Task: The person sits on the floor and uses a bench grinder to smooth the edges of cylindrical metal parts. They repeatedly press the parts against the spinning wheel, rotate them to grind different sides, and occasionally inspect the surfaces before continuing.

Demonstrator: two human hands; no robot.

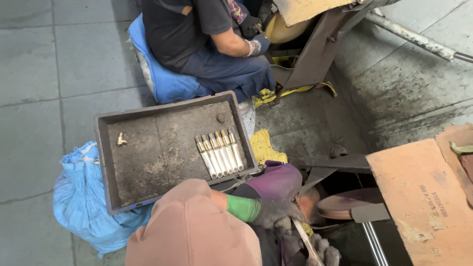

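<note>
Gloved left hand (276, 216) and right hand (322, 253) clenched around a metal rod (305, 241) beside the wheel (345, 203). Six more rods (219, 152) lying in the tray (148, 162).

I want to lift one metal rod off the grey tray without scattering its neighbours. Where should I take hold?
Take the outermost rod of the row at its brass-coloured upper end, coming from above and from its open right flank; the rods lie flat, side by side on the tray.

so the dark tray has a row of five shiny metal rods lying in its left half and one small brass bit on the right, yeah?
Not quite: the sides are swapped. In the head view, the row of five metal rods lies in the right half of the dark tray, and the small brass bit sits alone near its left edge. The count of five and the single bit are right.
</note>
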